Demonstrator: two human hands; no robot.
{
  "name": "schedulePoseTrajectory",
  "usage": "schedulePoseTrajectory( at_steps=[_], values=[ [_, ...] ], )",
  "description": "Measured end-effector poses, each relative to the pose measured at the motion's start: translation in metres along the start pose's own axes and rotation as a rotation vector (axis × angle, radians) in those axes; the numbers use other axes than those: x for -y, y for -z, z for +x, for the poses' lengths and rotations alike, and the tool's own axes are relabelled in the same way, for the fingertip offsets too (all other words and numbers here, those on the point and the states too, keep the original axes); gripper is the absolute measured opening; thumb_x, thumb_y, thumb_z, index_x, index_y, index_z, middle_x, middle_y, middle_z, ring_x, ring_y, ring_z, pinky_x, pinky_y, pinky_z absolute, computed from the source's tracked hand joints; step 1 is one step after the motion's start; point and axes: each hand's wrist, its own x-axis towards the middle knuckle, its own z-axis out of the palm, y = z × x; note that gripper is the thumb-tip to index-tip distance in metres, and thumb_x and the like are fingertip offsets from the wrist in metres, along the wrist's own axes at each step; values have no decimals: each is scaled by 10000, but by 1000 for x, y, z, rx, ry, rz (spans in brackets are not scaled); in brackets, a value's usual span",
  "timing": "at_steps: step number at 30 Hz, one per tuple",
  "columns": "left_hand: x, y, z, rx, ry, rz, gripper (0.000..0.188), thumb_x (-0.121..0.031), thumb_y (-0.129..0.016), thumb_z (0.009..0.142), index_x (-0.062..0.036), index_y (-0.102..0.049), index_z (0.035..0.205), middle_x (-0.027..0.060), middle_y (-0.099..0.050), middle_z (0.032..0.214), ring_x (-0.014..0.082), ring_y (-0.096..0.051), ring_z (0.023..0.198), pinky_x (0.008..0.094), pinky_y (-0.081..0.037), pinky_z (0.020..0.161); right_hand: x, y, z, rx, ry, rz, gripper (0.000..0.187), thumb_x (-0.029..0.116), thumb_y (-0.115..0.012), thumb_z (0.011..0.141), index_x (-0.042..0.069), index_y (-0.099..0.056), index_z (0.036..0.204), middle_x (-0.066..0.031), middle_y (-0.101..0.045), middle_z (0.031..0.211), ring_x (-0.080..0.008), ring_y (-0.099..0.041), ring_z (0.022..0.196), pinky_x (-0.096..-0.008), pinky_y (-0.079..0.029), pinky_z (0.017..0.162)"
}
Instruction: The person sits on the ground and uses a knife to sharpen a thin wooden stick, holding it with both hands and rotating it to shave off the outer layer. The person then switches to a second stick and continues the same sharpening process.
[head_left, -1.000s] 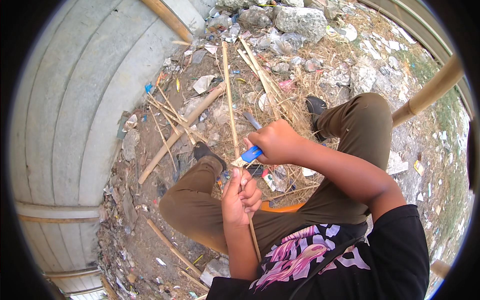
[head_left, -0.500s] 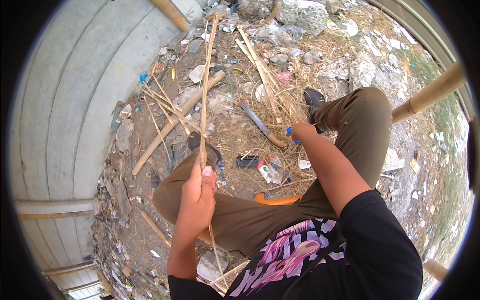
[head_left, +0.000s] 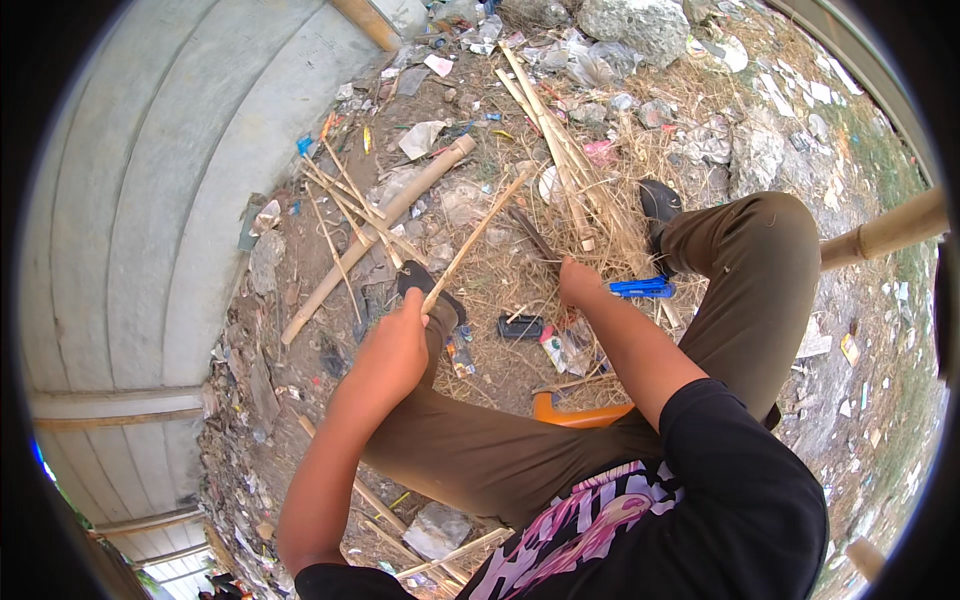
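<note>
My left hand (head_left: pixel 396 345) is closed around one end of a bamboo strip (head_left: pixel 478 240), which slants up and to the right in front of me. My right hand (head_left: pixel 578 283) grips a machete, its handle hidden by the fingers. The dark machete blade (head_left: pixel 533 234) points away to the upper left, a little right of the strip's far end. Beside my right wrist a blue utility knife (head_left: pixel 643 288) lies on the straw by my right leg.
A thick bamboo pole (head_left: pixel 375 240) lies across the ground at left, with thin strips (head_left: pixel 340 190) over it. Longer split strips (head_left: pixel 550 140) rest ahead on dry straw. A grey panel wall (head_left: pixel 150 200) stands left. Near my legs are an orange curved object (head_left: pixel 580 414) and a black case (head_left: pixel 520 327).
My right hand has let go of the blue utility knife and taken up the machete from the ground. My left hand has tilted the bamboo strip over to the right.
</note>
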Motion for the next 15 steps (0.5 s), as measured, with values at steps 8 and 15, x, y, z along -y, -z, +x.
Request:
schedulePoseTrajectory(
  at_steps=[8, 15],
  values=[
    [13, -28, 81, -61, 23, 230, 240, -179, -540, 976, -3, -533, 1139, 240, -692, 988, 409, -680, 986, 531, -534, 830, -10, 105, -15, 371, -511, 1351, 92, 127, -570, 800, 92, -511, 738, -11, -429, 566, -139, -425, 425, -351, -427, 421],
    [-23, -54, 114, 4, -165, 50, 208, -229, -565, 983, -35, -591, 1054, 236, -671, 990, 428, -643, 973, 530, -499, 815, 56, 135, -64, 329, -408, 1870, 417, 339, -768, 868, 65, -506, 1043, -73, -576, 771, -176, -628, 611, -296, -525, 464]
  ],
)
